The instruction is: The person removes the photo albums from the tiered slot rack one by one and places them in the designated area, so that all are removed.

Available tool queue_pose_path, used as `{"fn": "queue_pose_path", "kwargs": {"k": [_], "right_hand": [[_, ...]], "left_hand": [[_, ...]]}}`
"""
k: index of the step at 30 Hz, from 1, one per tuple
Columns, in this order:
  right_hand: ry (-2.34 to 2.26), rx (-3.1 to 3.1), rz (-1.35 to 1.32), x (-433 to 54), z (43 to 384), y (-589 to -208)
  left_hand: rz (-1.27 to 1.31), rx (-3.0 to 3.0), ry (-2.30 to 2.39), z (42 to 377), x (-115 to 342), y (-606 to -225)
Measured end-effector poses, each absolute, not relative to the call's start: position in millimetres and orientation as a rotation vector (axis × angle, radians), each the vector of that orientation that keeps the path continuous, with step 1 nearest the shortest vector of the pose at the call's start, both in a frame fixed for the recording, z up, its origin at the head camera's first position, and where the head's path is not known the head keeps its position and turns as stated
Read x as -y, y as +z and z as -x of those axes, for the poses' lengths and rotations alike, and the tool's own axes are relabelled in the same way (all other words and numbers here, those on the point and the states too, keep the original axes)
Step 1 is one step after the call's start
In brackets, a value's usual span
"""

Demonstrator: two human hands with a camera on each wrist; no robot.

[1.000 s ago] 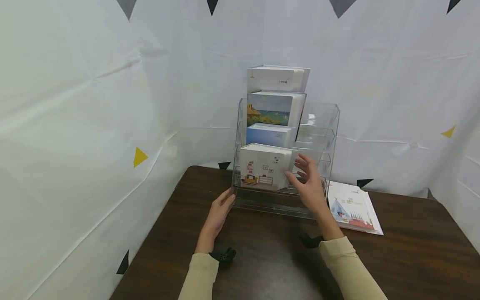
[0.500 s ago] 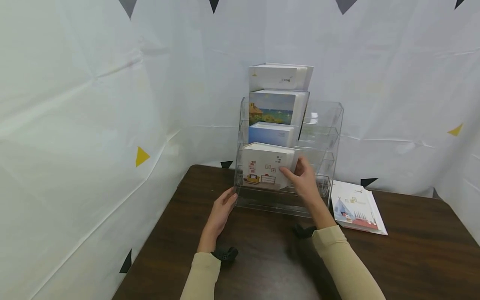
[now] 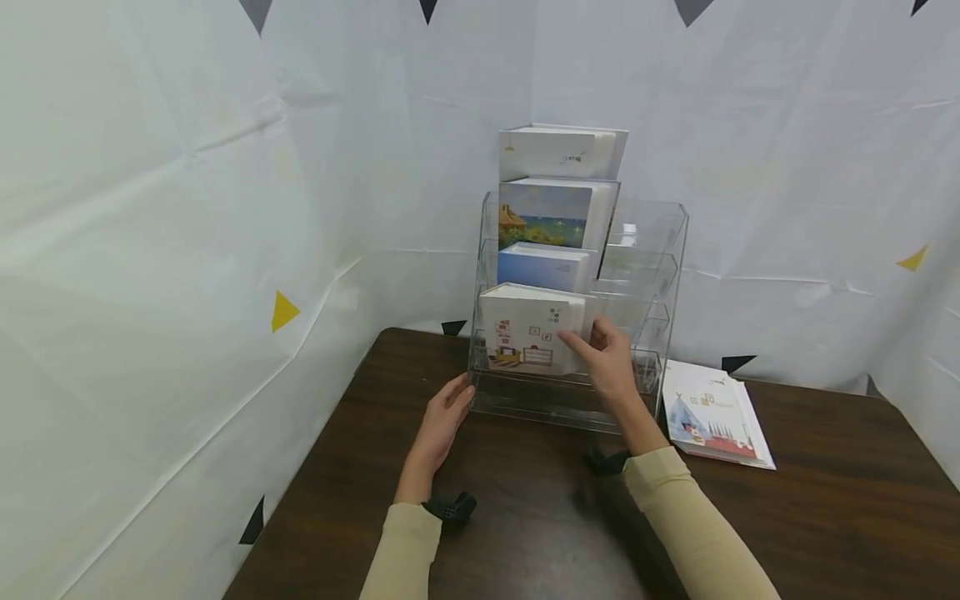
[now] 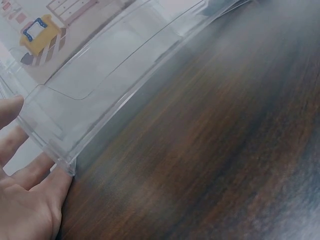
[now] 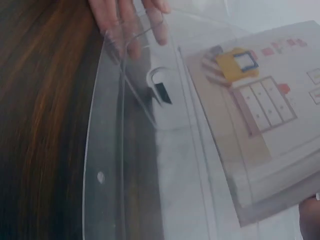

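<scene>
A clear tiered acrylic rack (image 3: 555, 404) stands on the dark wooden table, with books in its tiers. My right hand (image 3: 609, 362) pinches the right edge of the white picture book (image 3: 517, 333) in the lowest tier, thumb on the cover and fingers behind it. A yellow chair and a drawer chest show on that cover (image 5: 265, 107) in the right wrist view. At the rack's lower left corner, my left hand (image 3: 441, 419) touches the side panel with nearly straight fingers. The left wrist view has this hand (image 4: 30, 197) right against the clear corner.
Above the white book stand a blue book (image 3: 540, 268), a seaside-picture book (image 3: 546, 215) and another white book (image 3: 555, 154), each in a higher tier. Right of the rack, white books (image 3: 712, 412) lie on the table (image 3: 832, 450). White sheeting (image 3: 787, 167) hangs behind.
My right hand has come in from the book's right side and taken hold of its edge. The book has shifted slightly left and up. My left hand keeps its place at the rack's corner.
</scene>
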State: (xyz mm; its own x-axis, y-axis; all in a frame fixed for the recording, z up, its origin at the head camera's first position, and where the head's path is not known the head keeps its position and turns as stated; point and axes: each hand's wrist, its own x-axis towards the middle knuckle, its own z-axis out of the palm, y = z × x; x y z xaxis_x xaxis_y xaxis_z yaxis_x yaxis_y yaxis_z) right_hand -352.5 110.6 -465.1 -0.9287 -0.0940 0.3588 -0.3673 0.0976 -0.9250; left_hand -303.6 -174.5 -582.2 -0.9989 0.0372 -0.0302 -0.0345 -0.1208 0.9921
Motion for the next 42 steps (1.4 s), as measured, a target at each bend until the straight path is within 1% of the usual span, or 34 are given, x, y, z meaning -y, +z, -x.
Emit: {"fn": "queue_pose_path", "kwargs": {"k": [8,15,19,24,32,37,42], "right_hand": [[1.923,2.127,-0.339,-114,343,-449],[1.939,2.029,-0.4,-123,332,-431],[1.958,1.947,-0.38,-136,323,-422],[1.971,1.847,-0.302,-161,307,-408],[2.16,1.692,-0.127,-209,286,-393],[2.159,1.688,-0.09,-245,276,-391],[2.052,1.851,-0.041,-281,265,-397]], "left_hand": [[0.009,-2.052,2.297,303,173,-583],[-0.019,-2.081,2.294,306,175,-584],[-0.012,-2.074,2.302,306,174,-585],[-0.044,-2.064,2.291,305,174,-587],[-0.057,-2.074,2.291,306,176,-586],[-0.075,-2.096,2.289,305,176,-584],[-0.031,-2.068,2.301,305,175,-585]]}}
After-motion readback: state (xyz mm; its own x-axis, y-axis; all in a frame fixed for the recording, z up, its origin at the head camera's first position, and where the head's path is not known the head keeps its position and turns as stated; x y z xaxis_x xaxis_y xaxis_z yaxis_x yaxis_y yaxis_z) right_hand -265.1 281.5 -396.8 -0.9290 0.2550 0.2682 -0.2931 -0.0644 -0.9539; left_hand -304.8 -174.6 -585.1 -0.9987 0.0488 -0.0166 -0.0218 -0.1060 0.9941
